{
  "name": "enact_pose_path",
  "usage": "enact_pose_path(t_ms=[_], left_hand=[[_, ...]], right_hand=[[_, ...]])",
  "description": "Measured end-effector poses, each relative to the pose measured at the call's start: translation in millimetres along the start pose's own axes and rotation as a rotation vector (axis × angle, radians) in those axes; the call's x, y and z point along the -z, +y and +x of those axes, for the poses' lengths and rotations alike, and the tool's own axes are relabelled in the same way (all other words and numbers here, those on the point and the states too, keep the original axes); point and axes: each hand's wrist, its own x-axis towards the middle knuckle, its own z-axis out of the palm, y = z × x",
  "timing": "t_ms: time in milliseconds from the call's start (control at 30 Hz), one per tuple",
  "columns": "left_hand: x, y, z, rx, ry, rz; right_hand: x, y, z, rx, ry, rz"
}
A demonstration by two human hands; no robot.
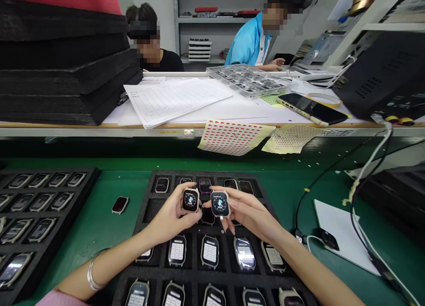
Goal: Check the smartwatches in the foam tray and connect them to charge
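Between thumb and fingers, my left hand (177, 211) grips a smartwatch (190, 200) without a strap, its lit face turned toward me. Beside it, my right hand (247, 208) holds a second smartwatch (220, 204) upright, its screen showing a similar dial. Both hands are above a black foam tray (159, 264) whose compartments hold several strapless watches. Many in the nearer rows, such as this watch (210, 251), show a light grid-like screen. In the back row the watches, like this dark one (162, 185), have black screens. My hands hide part of the middle row.
A second foam tray of watches (94, 173) is at left, with a single watch (120, 204) on the green mat between. Papers (179, 100), a clear plastic tray (249, 79) and a phone (312, 108) lie on the shelf. Cables (299, 204) run at right. Two people sit beyond.
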Motion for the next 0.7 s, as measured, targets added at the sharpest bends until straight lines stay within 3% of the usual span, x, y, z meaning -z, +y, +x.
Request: enact_pose_path(t_ms=[167,300,700], left_hand=[[3.9,1.1,0.9,0.072,0.011,-0.22],[4.8,-3.2,2.4,0.087,0.014,-0.169],[2.2,-5.1,2.1,0.059,-0.064,-0.068]], right_hand=[[3.1,3.2,3.1,-0.002,0.076,-0.124],[2.2,3.9,2.4,0.015,0.147,-0.201],[-2.0,4.1,-0.9,0.032,0.145,-0.247]])
